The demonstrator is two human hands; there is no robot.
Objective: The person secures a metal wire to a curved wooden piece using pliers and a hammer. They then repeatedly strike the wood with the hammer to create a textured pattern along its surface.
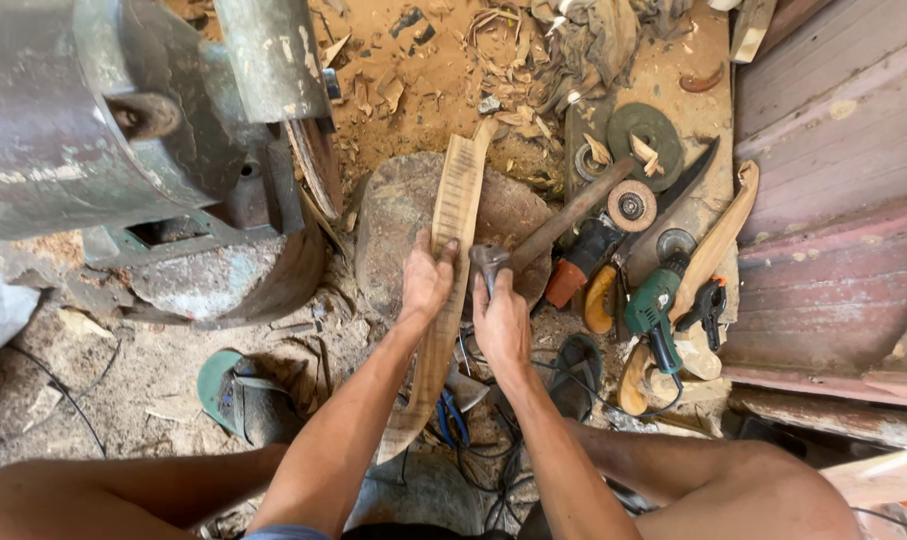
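Your left hand [427, 283] is wrapped around a long, pale, curved wooden plank [450, 262] with fine ridges across its face; the thumb lies over the top and the fingers curl round the far edge, so the grip is closed on the wood. The plank rests its upper part on a broad, rounded grey-brown stone block [399, 215], runs across the block's middle, and comes down between your forearms toward your lap. Your left forearm reaches up from below, wrist nearly straight.

Your right hand [501, 322] sits just beside the plank, at the near edge of the block, fist closed around the metal head end of a dark, wooden-handled tool [554, 228]. The handle slants up and away across the block's right side. Your right wrist is bent slightly inward, knuckles facing up.

Beyond the right edge of the block lie a green-bodied angle grinder [656, 305], round grey grinding discs [646, 130], a black-bladed knife [684, 183] and a second curved pale wooden piece [719, 240]. To the left of the block stands a large grey worn metal machine [84, 130]. Near the block's lower left, a green sandal [232, 392] rests on the sawdust-strewn ground.
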